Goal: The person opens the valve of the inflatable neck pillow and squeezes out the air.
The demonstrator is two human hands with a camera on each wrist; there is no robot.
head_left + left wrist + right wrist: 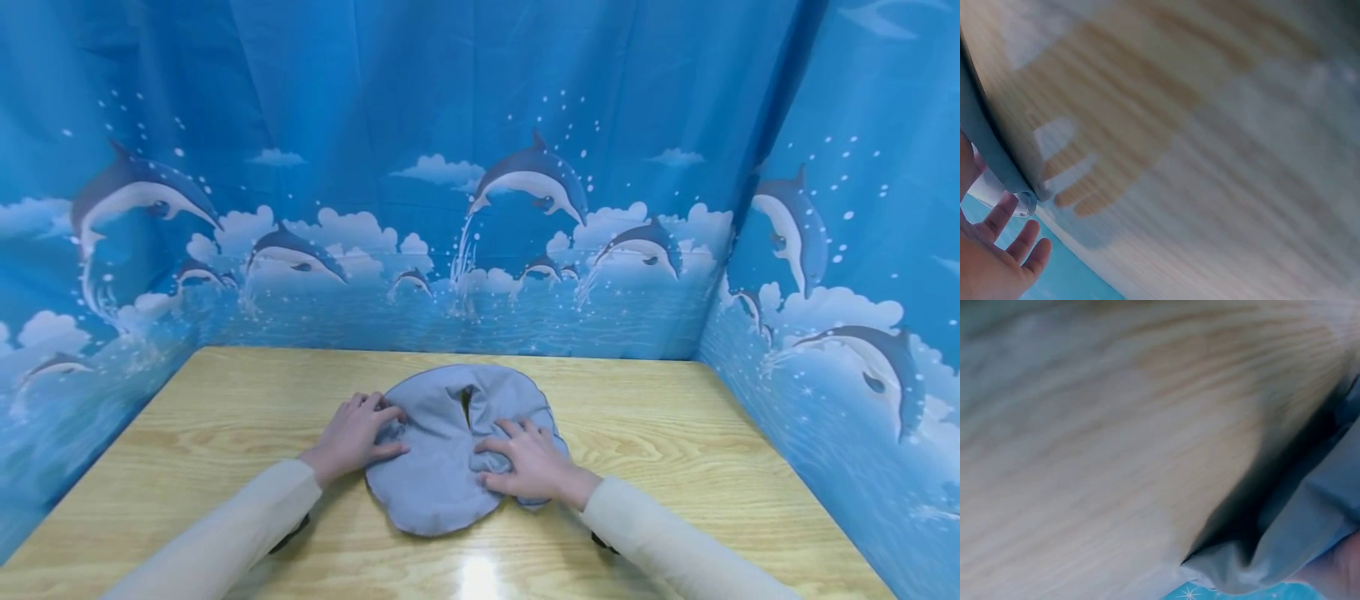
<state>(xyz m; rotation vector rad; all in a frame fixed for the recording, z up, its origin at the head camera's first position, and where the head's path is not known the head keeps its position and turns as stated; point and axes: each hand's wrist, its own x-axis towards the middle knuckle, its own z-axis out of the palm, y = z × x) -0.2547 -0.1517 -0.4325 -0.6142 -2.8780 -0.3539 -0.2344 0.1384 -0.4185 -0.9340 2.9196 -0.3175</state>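
- One round grey fabric cushion point(450, 450) lay on the light wooden bench point(675, 433).
- Left hand point(352, 437) gripped its left edge; right hand point(528, 467) bunched its right side.

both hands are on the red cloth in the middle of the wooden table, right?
Not quite: the cloth is grey, not red. The head view shows the left hand and the right hand both on it, in the middle of the wooden table.
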